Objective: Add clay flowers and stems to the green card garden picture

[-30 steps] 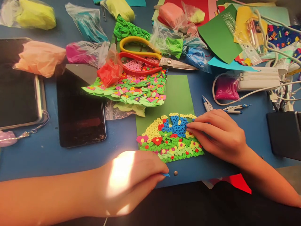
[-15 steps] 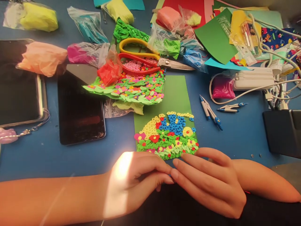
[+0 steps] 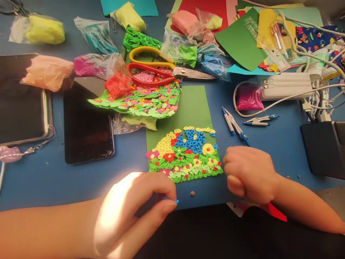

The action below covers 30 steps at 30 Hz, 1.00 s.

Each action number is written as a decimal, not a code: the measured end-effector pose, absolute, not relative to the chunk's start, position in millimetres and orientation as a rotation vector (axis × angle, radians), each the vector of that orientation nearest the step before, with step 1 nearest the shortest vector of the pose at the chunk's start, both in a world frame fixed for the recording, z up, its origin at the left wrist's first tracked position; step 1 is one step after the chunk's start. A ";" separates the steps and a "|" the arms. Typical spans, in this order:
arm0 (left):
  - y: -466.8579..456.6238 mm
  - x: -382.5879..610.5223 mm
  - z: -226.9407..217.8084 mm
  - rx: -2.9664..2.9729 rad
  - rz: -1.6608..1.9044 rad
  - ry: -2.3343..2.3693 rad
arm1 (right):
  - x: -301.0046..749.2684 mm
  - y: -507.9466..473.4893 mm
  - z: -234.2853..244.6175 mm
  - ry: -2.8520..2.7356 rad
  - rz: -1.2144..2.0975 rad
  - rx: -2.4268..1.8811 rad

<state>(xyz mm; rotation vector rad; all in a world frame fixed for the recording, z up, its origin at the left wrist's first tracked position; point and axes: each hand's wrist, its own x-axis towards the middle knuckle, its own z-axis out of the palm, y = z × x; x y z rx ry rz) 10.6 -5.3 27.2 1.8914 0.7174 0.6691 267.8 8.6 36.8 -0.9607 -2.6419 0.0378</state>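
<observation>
My left hand (image 3: pixel 134 210) is at the lower middle, in front of the card, with thumb and forefinger pinching a thin strip of blue clay (image 3: pixel 176 201); only its ends show. To the right my right hand (image 3: pixel 250 174) is curled into a fist by the card's lower right corner, the inside of its fingers hidden. Between and beyond the hands lies a green card (image 3: pixel 188 104). Its lower half carries a clay picture (image 3: pixel 192 142) of blue and yellow rings, red, pink and yellow flowers, and green leaf-like pieces.
Scissors (image 3: pixel 172 70) lie on a second flower-covered clay picture (image 3: pixel 140 99), beside a bag of red clay (image 3: pixel 118 85). Left are a phone (image 3: pixel 88 126) and a tablet (image 3: pixel 20 100). Right are drawing compasses (image 3: pixel 235 126), a white power strip (image 3: pixel 287 86), cables and a black box (image 3: pixel 323 147).
My hands have come apart. The left has drawn left with the blue clay strip now showing; the right has moved up and closed into a fist. The camera view has shifted slightly.
</observation>
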 end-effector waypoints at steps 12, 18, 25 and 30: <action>3.0 56.5 30.1 2.359 0.781 0.668 | 294.2 28.0 23.6 -2.257 0.231 -1.154; 12.8 57.3 18.7 2.423 0.858 0.455 | 290.6 36.5 18.4 -2.320 0.176 -0.980; 13.0 53.6 15.4 2.628 0.930 0.233 | 286.9 40.0 9.7 -2.299 0.225 -0.977; 10.1 52.4 13.9 2.583 0.940 0.235 | 283.3 42.6 6.4 -2.353 0.162 -1.013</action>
